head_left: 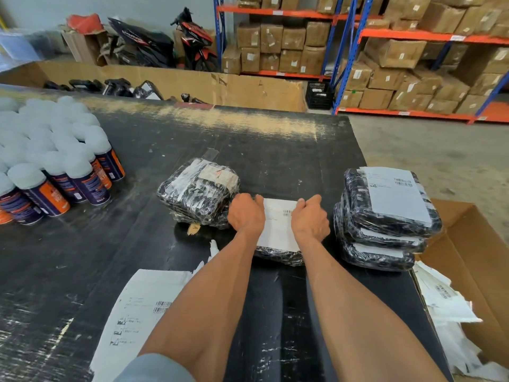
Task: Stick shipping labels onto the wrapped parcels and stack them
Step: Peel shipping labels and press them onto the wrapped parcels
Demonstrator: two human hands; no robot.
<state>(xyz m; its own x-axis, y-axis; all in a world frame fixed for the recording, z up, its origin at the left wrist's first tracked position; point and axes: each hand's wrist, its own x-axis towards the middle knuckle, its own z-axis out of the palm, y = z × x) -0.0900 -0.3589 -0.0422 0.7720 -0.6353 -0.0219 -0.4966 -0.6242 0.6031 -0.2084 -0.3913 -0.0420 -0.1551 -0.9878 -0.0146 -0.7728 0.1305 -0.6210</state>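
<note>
On the scuffed black desk [275,150], three labelled black plastic-wrapped parcels [385,216] already sit stacked at the right. Both hands, left [246,213] and right [310,219], are curled loosely, pressing a white shipping label [278,224] flat onto the parcel between them. An unlabelled wrapped pile [197,190] waits just left, and a printed label sheet [137,307] lies nearer. I'd guess roughly halfway.

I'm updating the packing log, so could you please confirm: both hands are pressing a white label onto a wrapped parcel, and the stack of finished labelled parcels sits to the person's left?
Not quite: the stack of labelled black plastic-wrapped parcels sits to the person's right, as the head view shows. The rest holds: the left hand and right hand are pressing the white paper shipping label onto a wrapped parcel.
</note>
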